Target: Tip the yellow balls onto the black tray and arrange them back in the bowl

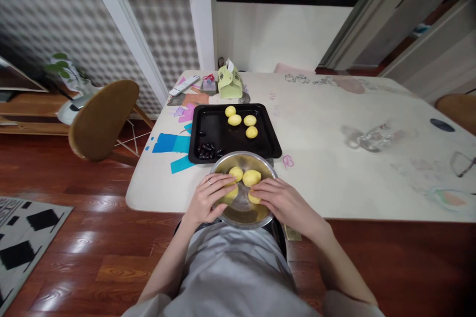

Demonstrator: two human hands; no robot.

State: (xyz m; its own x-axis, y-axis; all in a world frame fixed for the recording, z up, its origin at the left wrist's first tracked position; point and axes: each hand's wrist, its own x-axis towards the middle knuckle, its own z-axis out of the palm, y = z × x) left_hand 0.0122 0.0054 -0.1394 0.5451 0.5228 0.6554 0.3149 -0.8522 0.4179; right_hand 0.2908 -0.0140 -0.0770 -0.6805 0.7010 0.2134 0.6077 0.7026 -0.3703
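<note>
A metal bowl point(243, 214) is in front of my body at the table's near edge, with several yellow lemons point(252, 178) inside. My left hand point(210, 197) reaches over the bowl's left rim, its fingers closed over a lemon point(232, 191). From the right side, my right hand point(280, 200) has its fingers around another lemon point(254, 197), partly hidden by them. Just beyond the bowl lies a black baking tray point(223, 139). Several lemons point(250, 120) rest in its right half, and small dark, shiny oval pieces point(207, 150) are at its near left.
The white table point(320, 158) bears drawings and blue paper pieces point(171, 143). Behind the tray stand a green tissue box point(229, 83) and a white remote point(184, 85). A clear glass point(375, 139) is on the right, eyeglasses point(463, 166) farther right. A wooden chair point(102, 121) stands at left.
</note>
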